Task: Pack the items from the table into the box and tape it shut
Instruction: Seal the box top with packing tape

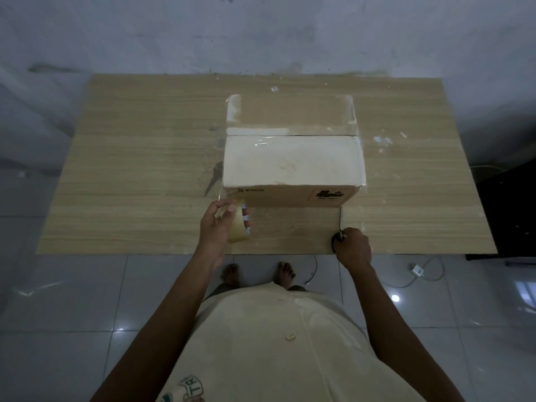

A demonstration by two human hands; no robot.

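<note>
Wooden table [130,169] against a pale wall, dim light.

Left hand [216,224] is near the table's front edge, just below the box's near-left corner. Its thumb and fingers are curled round a roll of clear tape [236,227], which stands on edge. A sheen of clear tape runs from the roll up to that corner of the box.

Cardboard box [290,161] sits mid-table with its top flaps folded down. A seam runs across the top, and glossy tape shows over the flaps and corners. "PICO" is printed on the near face, with a dark label at its right end.

Right hand [352,245] is at the table's front edge, right of the box and apart from it. It is clenched round a small dark object [336,237]; cannot tell what it is.

A white plug [417,269] with its cable lies on the tiled floor, far right.
</note>
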